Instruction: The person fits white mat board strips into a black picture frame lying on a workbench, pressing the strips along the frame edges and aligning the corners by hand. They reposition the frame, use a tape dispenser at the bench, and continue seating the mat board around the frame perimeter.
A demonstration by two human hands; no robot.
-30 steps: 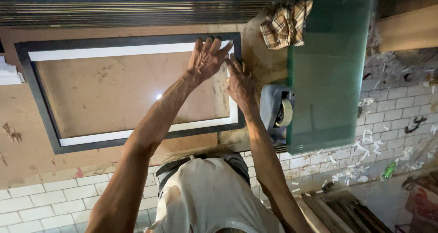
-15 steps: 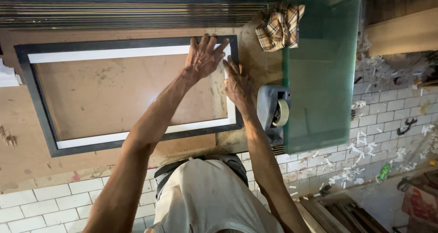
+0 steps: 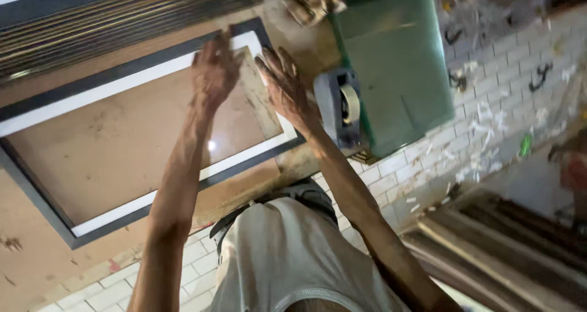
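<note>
While both palms press flat with fingers spread, neither closed on anything, the left hand [image 3: 214, 73] and right hand [image 3: 284, 86] rest side by side on the brown backing board [image 3: 122, 147] at the right end of the dark picture frame [image 3: 36, 193], whose long axis runs leftward away from them; a tape dispenser [image 3: 339, 107] sits just beside the right hand.

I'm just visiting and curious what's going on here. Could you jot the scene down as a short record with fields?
Left hand: left hand flat on the brown backing board of the frame, fingers spread
Right hand: right hand flat on the frame's right end
Frame: dark picture frame with white inner border, lying on the workbench
Beside it: grey tape dispenser, green glass sheet, checked cloth
Floor: white tiles
</note>
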